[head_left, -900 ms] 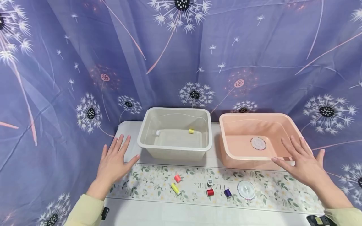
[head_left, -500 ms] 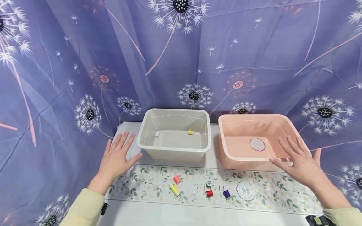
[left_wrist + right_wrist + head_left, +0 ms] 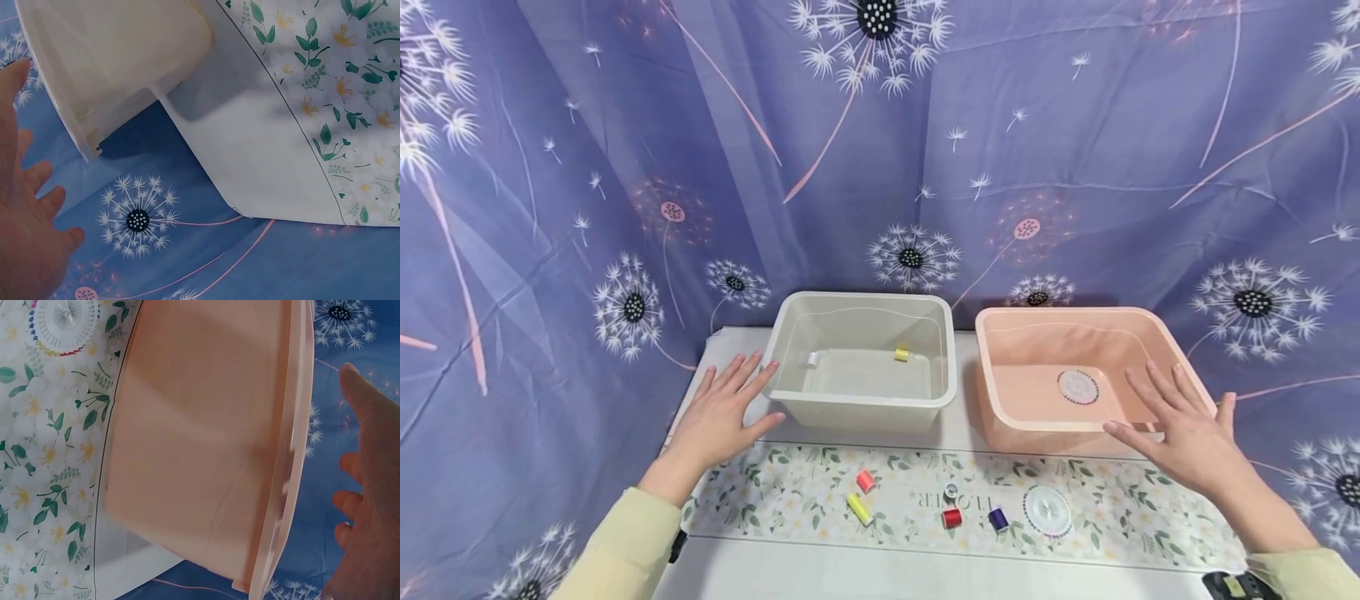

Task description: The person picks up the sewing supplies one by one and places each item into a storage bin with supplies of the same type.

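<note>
Work looks about part-way to me: white spool [image 3: 812,359] and yellow spool [image 3: 902,354] sit inside the grey bin [image 3: 861,418], mid-frame, and one pin wheel [image 3: 1078,387] lies flat in the pink bin [image 3: 1045,439], right of centre. Left outside, lower middle: coral spool [image 3: 866,481], neon-yellow spool [image 3: 859,509], silvery bobbin [image 3: 951,492], red spool [image 3: 952,518], purple spool [image 3: 998,520] and a second pin wheel [image 3: 1048,512]. My left hand [image 3: 718,417] is spread, holding nothing, beside the grey bin's left end; my right hand [image 3: 1187,437] is spread and free too, at the pink bin's right front. Can't tell if either touches a rim. The loose pieces lie on the floral strip [image 3: 1150,521] of the white surface [image 3: 850,571]; bin front walls rise between them and the insides. My right hand covers part of the pink rim. Purple-blue dandelion curtain [image 3: 835,242] closes off the back; dark wrist gear [image 3: 1236,586] at lower right.
</note>
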A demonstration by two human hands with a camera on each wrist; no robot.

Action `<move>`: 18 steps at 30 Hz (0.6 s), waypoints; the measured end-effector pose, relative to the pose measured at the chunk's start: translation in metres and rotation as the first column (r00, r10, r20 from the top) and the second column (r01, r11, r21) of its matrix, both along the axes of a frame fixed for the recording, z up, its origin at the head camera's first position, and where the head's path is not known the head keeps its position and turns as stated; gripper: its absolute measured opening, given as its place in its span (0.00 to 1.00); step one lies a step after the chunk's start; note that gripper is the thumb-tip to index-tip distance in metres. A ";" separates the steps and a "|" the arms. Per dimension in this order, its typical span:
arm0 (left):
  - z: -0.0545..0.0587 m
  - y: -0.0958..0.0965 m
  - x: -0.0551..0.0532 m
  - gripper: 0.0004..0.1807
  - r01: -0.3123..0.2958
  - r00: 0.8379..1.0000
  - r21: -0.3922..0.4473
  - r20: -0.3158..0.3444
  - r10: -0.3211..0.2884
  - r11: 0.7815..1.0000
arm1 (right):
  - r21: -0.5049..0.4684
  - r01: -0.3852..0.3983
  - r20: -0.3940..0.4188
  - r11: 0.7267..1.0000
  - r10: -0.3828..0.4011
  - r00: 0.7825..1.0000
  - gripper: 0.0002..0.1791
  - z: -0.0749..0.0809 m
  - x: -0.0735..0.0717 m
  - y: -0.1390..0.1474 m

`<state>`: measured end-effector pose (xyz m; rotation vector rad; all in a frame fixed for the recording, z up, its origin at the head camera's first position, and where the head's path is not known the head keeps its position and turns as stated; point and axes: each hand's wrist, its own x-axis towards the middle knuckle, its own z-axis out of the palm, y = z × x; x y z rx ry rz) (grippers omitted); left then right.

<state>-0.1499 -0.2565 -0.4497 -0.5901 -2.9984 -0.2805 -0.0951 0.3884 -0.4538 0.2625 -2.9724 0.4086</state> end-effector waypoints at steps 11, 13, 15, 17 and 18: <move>-0.008 0.003 -0.008 0.42 0.116 0.992 0.001 -0.057 -0.116 0.993 | -0.050 -0.052 -0.021 0.997 0.051 0.998 0.53 0.004 -0.004 -0.018; -0.010 0.004 -0.009 0.42 0.136 0.988 0.001 -0.075 -0.135 0.991 | -0.057 -0.067 -0.025 0.996 0.066 0.998 0.53 0.005 -0.005 -0.022; -0.012 0.004 -0.011 0.41 0.149 0.986 -0.001 -0.081 -0.149 0.989 | -0.056 -0.080 -0.029 0.995 0.079 0.996 0.52 0.005 -0.005 -0.027; -0.013 0.004 -0.013 0.41 0.157 0.984 -0.007 -0.078 -0.157 0.988 | -0.051 -0.093 -0.033 0.994 0.091 0.995 0.52 0.004 -0.005 -0.031; -0.014 0.005 -0.013 0.40 0.162 0.984 -0.006 -0.076 -0.162 0.987 | -0.049 -0.100 -0.035 0.994 0.098 0.995 0.52 0.004 -0.005 -0.033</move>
